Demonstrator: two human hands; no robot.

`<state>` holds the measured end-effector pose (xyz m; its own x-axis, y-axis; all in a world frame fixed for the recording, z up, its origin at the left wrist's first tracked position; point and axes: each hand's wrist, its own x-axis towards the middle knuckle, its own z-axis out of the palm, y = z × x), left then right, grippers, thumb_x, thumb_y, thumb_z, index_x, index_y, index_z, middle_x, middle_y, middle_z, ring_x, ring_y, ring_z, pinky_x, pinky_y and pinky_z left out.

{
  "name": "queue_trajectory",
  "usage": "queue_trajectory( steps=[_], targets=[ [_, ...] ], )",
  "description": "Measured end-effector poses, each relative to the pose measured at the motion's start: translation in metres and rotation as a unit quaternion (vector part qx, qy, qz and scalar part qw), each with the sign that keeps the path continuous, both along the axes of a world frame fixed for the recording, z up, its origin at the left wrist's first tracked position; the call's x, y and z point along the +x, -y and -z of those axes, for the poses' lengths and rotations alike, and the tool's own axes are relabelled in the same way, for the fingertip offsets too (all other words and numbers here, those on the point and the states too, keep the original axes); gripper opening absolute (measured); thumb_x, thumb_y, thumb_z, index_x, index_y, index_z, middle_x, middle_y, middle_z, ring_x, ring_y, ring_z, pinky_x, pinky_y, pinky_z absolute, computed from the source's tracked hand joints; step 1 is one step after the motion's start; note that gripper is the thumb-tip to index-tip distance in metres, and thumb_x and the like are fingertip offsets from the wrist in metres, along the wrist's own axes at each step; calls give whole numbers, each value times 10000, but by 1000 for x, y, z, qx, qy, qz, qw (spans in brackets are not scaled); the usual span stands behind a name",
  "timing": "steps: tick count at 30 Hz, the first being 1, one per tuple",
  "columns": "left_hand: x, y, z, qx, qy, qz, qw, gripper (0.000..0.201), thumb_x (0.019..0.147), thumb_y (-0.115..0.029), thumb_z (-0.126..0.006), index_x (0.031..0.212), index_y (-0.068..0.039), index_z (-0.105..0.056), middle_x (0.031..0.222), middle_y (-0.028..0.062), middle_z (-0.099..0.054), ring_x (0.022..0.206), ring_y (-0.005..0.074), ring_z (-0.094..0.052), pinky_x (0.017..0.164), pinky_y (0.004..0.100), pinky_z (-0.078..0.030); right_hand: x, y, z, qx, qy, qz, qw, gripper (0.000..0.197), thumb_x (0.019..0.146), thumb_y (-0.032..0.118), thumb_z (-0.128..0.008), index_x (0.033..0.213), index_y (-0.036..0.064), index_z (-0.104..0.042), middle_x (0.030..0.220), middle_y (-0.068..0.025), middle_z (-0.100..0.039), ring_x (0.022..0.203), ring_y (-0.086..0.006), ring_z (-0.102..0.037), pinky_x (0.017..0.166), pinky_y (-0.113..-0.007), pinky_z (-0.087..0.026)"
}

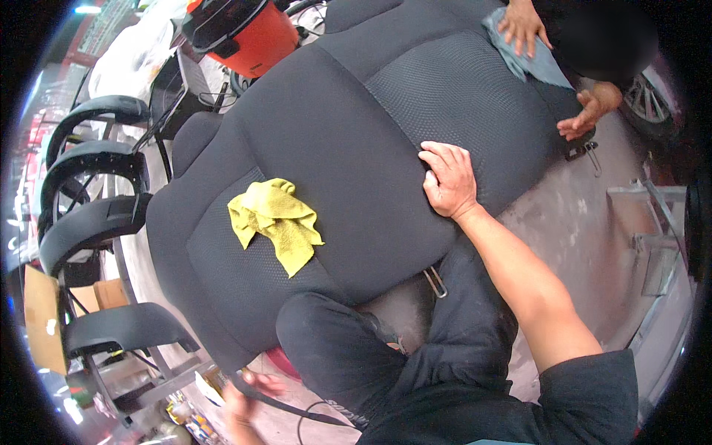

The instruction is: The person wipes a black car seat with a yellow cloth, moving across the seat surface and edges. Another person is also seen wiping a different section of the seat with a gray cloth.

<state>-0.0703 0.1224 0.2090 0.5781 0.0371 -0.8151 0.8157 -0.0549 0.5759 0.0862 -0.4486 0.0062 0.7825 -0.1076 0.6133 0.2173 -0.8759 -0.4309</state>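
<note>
A dark grey car rear seat (319, 141) lies spread out before me, its fabric smooth in places and textured in others. My right hand (450, 182) rests on it with fingers bent a little and apart, holding nothing. On the left part of the seat lies a crumpled yellow cloth (276, 219), touched by neither hand. My left hand (241, 397), smeared by motion, is at the lower left beyond the seat's edge. A black strap or hose (297, 411) crosses in front of that hand; whether my fingers grip it is unclear.
At the upper right, another person's hand (523, 28) presses a blue-grey cloth (523, 61) on the seat; their other hand (586, 113) hovers near its edge. An orange-and-black bucket-shaped vacuum (256, 41) stands behind. Black curved trim parts (126, 326) line the left. A metal loop (436, 282) protrudes near my knee.
</note>
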Motion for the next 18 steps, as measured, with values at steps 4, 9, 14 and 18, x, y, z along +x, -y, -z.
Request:
queue_trajectory(
  steps=[4, 9, 14, 18],
  targets=[
    [120, 24, -50, 664, -50, 562, 490, 241, 875, -203, -720, 973, 14, -751, 863, 208, -740, 765, 409, -728, 735, 508, -586, 4, -9, -3, 5, 0, -8, 1000, 399, 779, 155, -609, 1166, 67, -644, 1297, -104, -628, 1203, -305, -589, 1070, -489, -408],
    [287, 234, 60, 344, 497, 318, 730, 540, 978, -252, -667, 1472, -73, -540, 1416, 180, -615, 1345, 329, -557, 1127, 427, -432, -10, 17, 0, -103, -121, 46, 986, 548, 862, 311, -569, 1360, 82, -581, 1490, -128, -518, 1406, -324, -453, 1215, -582, -236],
    [355, 334, 150, 631, 532, 257, 503, 576, 987, -419, -578, 1463, -96, -544, 1514, 240, -493, 1448, 390, -410, 1183, 568, -318, 24, -26, -29, -110, -232, 19, 966, 669, 993, 485, -499, 1521, 77, -463, 1626, -170, -373, 1526, -377, -288, 1242, -623, -129],
    [355, 333, 186, 542, 585, 256, 547, 533, 976, -374, -570, 1429, -94, -578, 1538, 198, -478, 1464, 377, -385, 1199, 588, -267, 82, -38, -23, -101, -310, 113, 939, 831, 1009, 628, -446, 1579, 29, -357, 1673, -229, -254, 1566, -436, -147, 1232, -655, -67]
  ],
)
